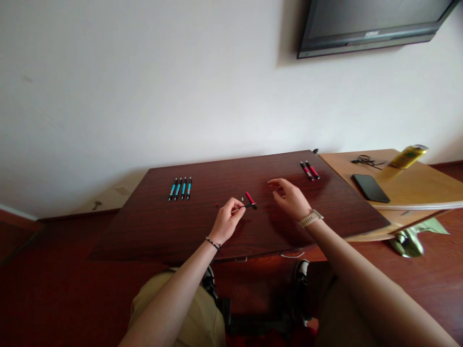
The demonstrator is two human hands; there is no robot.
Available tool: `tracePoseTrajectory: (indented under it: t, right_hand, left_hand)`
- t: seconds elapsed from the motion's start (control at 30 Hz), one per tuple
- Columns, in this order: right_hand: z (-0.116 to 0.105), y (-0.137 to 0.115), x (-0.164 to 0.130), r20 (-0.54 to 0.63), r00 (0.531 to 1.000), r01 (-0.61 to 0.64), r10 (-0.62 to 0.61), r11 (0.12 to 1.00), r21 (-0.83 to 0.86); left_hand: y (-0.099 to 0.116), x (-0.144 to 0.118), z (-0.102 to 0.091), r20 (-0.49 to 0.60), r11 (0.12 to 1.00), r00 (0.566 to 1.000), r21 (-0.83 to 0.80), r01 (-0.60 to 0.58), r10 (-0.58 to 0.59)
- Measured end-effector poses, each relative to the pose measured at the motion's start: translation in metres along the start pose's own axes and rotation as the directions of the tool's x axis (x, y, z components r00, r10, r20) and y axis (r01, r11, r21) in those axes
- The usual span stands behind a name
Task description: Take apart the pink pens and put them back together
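Observation:
My left hand (pixel 228 218) is closed in a pinch over the middle of the dark wooden table (pixel 202 231). Between its fingertips is a thin pen refill (pixel 237 209), pale along its length; a dark piece (pixel 248 206) lies at its far end, and I cannot tell whether the two are joined. Just beyond the fingers lies a red pen barrel (pixel 250 197). A small silvery pen tip (pixel 242 199) and a tiny red piece (pixel 216 205) rest on the table nearby. My right hand (pixel 289 198) hovers to the right, fingers apart and holding nothing.
Several blue-and-black pens (pixel 180 189) stand in a row at left. Two red-and-black pens (pixel 310 170) lie at the back right. On the lighter side table (pixel 430 185) are a phone (pixel 371 188), a cable (pixel 365 160) and a yellow can (pixel 409 156). A television (pixel 372 29) hangs above.

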State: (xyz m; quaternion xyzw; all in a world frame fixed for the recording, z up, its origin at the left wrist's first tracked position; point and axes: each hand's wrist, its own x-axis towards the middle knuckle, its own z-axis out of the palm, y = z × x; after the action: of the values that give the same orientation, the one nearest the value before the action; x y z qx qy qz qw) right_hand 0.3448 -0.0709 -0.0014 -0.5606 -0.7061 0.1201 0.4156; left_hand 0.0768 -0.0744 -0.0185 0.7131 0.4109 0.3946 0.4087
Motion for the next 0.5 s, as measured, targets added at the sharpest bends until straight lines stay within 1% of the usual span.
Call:
tracePoseTrajectory:
  t: [0.07,0.17,0.23,0.37,0.5]
  right_hand:
    - [-0.008,0.019,0.003,-0.015,0.998,-0.058,0.057,0.991,-0.120]
    - [-0.013,0.041,0.001,0.068,0.988,-0.122,0.140,0.968,-0.219]
    - [-0.012,0.049,-0.002,0.132,0.977,-0.134,0.170,0.961,-0.243]
    - [-0.009,0.048,-0.005,0.218,0.959,-0.120,0.181,0.957,-0.265]
    - [-0.007,0.040,-0.003,0.222,0.955,-0.127,0.199,0.946,-0.299]
  left_hand:
    - [0.000,0.000,-0.001,-0.003,1.000,1.000,-0.004,0.002,-0.002]
    - [-0.001,-0.001,-0.002,-0.006,1.000,1.000,-0.005,0.001,-0.001]
    - [0.000,-0.001,-0.002,-0.008,1.000,1.000,-0.001,0.003,-0.003]
    - [0.001,0.000,-0.001,-0.013,1.000,1.000,0.013,0.014,-0.014]
    - [0.001,0.001,0.000,0.000,1.000,1.000,0.014,0.003,-0.003]
